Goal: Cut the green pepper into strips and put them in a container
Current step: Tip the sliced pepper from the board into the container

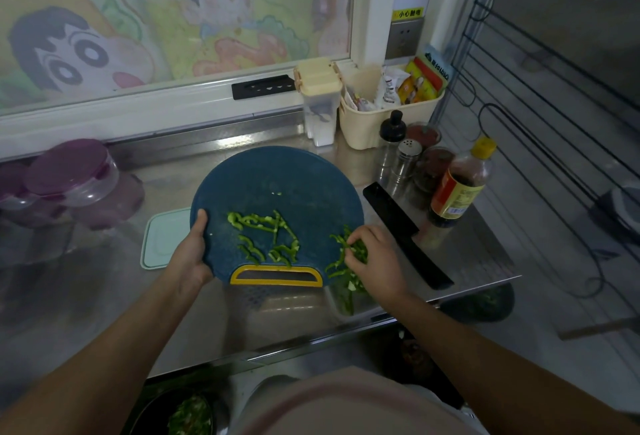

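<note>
A round blue cutting board (277, 178) with a yellow handle is lifted and tilted over the steel counter. My left hand (194, 251) grips its left edge, thumb on top. Green pepper strips (266, 237) lie scattered on its lower half. My right hand (374, 258) has curled fingers on a bunch of strips at the board's right edge. More strips (346, 287) lie in a clear container (334, 299) below that edge, partly hidden by the hand and the board.
A black knife (405, 233) lies on the counter right of the board. A mint-green lid (161, 240) sits under the board's left side. Bottles and shakers (460, 181) stand at the right, purple-lidded jars (69, 178) at the left, a cream basket (388, 112) behind.
</note>
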A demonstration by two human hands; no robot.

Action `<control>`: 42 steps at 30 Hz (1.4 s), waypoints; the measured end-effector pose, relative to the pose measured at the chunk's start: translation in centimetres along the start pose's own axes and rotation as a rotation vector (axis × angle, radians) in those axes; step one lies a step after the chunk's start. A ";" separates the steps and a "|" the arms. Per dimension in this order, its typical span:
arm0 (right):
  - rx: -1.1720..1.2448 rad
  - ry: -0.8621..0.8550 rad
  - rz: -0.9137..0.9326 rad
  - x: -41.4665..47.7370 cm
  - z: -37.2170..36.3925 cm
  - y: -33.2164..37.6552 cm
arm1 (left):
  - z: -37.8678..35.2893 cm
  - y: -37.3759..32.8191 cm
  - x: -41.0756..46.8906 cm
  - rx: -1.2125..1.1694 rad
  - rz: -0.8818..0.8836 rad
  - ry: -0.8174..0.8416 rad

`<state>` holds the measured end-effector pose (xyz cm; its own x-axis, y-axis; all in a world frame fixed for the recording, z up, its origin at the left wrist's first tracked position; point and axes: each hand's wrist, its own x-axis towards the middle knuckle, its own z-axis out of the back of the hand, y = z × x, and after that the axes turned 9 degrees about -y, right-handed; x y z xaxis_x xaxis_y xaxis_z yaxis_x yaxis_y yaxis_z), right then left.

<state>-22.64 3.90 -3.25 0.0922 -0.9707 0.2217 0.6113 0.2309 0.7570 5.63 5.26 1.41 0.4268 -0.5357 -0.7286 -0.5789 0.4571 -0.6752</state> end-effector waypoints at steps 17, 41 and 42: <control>-0.100 0.080 -0.200 -0.5 1.2 0.4 | 0.1 -0.4 0.3 -0.006 0.002 -0.009; -0.067 0.103 0.118 3.0 1.5 0.4 | -2.1 0.4 -1.5 -0.128 -0.048 0.014; -0.081 0.109 0.139 2.6 1.6 0.1 | -1.9 0.4 -1.4 -0.120 -0.049 -0.003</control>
<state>-23.63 1.51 -1.61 0.2626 -0.9321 0.2492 0.6477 0.3618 0.6705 3.44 4.82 2.38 0.4584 -0.5529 -0.6958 -0.6363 0.3424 -0.6913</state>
